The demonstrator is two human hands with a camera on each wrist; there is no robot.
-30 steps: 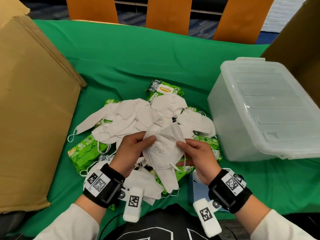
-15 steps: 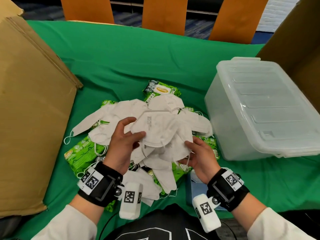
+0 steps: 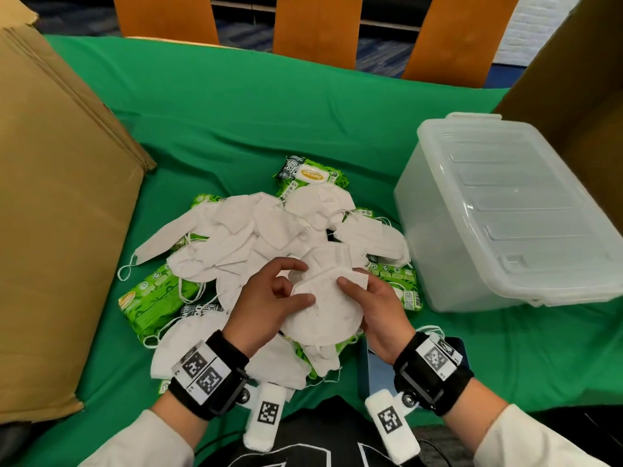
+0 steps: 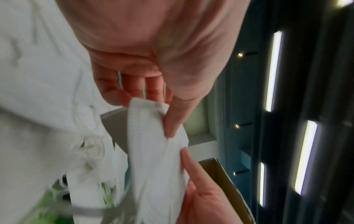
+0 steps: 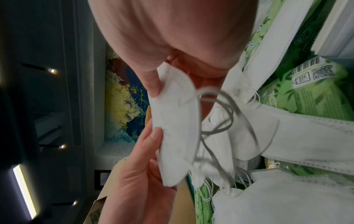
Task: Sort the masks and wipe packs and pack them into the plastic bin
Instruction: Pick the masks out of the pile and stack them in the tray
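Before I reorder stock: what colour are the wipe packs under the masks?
Bright green with leaf print; the wipe packs show best in the head view.

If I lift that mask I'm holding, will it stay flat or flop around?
The mask probably sags: thin folded fabric, bending between the left hand and right hand. Its loops dangle, so they may snag the pile.

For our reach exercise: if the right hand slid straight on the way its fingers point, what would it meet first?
Probably the left hand: the right hand points up-left across the held mask toward it, though depth is unclear.
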